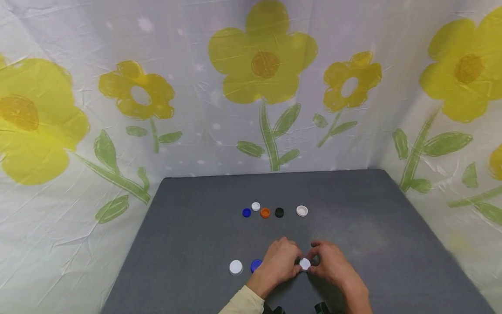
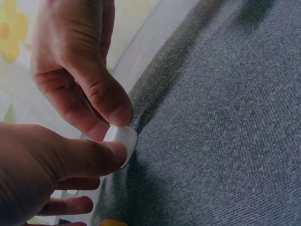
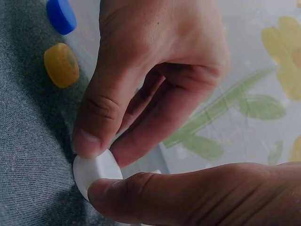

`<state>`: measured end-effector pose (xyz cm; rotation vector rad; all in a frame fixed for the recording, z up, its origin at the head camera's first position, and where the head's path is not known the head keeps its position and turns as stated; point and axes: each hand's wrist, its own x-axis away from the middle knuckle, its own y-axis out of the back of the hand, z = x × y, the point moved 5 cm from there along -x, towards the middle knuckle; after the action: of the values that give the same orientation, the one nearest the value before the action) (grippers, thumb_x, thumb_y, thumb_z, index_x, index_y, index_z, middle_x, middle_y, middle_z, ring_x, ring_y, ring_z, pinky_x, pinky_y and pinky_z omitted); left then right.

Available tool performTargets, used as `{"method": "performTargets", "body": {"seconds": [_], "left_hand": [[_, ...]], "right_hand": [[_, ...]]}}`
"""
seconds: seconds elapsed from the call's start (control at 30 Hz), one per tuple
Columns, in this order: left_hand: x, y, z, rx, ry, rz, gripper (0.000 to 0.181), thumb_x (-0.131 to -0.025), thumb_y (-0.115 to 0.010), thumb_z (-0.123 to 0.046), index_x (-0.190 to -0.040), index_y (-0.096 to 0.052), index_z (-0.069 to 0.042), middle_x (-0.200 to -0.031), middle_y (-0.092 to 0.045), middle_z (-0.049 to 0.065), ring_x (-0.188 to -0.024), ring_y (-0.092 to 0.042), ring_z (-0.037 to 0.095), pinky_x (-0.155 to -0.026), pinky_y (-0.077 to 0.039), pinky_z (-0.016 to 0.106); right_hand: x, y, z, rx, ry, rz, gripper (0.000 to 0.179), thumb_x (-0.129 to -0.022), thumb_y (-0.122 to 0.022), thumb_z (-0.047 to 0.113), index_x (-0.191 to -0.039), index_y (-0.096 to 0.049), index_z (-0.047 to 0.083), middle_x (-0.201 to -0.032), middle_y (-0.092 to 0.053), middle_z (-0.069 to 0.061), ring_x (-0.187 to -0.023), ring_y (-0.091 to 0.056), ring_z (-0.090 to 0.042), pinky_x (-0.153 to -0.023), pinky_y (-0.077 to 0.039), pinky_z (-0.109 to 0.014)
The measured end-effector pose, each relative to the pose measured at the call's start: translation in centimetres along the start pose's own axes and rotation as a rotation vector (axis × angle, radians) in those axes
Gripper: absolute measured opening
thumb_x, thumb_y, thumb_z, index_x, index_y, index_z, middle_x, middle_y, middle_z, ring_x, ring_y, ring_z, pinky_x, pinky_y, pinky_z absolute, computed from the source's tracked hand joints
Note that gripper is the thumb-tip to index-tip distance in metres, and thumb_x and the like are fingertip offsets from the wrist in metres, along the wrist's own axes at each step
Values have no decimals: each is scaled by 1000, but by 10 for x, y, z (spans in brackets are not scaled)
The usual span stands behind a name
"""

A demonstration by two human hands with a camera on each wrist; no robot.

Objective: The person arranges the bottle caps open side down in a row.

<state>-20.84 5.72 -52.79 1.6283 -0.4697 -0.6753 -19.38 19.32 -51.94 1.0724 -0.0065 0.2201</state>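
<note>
Both hands meet at a small white bottle cap point(image 1: 305, 264) low on the dark grey cloth-covered table. My left hand point(image 1: 277, 262) pinches its left side, with the thumb on the near edge. From the right, my right hand point(image 1: 332, 265) pinches the same cap between thumb and fingertip. In the left wrist view, both thumbs press against the side of the white cap point(image 2: 123, 140). Left of the hands are a blue cap point(image 1: 255, 264), partly covered by the left hand, and a larger white cap point(image 1: 235, 267). A yellow cap point(image 3: 61, 65) shows in the right wrist view, hidden from the head view.
Farther back lie a blue cap point(image 1: 246, 212), a white cap point(image 1: 256, 206), an orange cap point(image 1: 265, 213), a black cap point(image 1: 279, 212) and another white cap point(image 1: 302, 211). A curtain point(image 1: 196, 131) printed with yellow flowers surrounds the table's back and sides.
</note>
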Motion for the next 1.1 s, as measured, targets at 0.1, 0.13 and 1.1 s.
{"method": "performTargets", "body": {"seconds": [0.1,0.13,1.1], "left_hand": [[1,-1,1,26,8,16,15,-75,-85,-42,-87,-80,-34,-84,-70,-11,-80,-61,14,-67,-49,32],[1,-1,2,39,8,23,15,-75,-85,-41,-87,-79,-33,-83,-70,-11,-79,-62,14,-67,-49,32],[27,89,137,206,416,-171,38,-84,-82,-30,-118,-74,-15,-109,-75,3,-98,-71,24,-78,-58,45]], "right_hand": [[1,1,1,-8,-5,12,20,-69,-90,12,-79,-76,21,-128,-65,-16,-120,-59,-41,-98,-47,-58],[0,1,1,-9,-1,12,20,-69,-90,12,-79,-76,21,-128,-65,-16,-120,-59,-41,-98,-47,-58],[-86,34,109,49,387,-239,18,-86,-79,19,-101,-77,10,-133,-62,-19,-127,-56,-38,-102,-48,-54]]}}
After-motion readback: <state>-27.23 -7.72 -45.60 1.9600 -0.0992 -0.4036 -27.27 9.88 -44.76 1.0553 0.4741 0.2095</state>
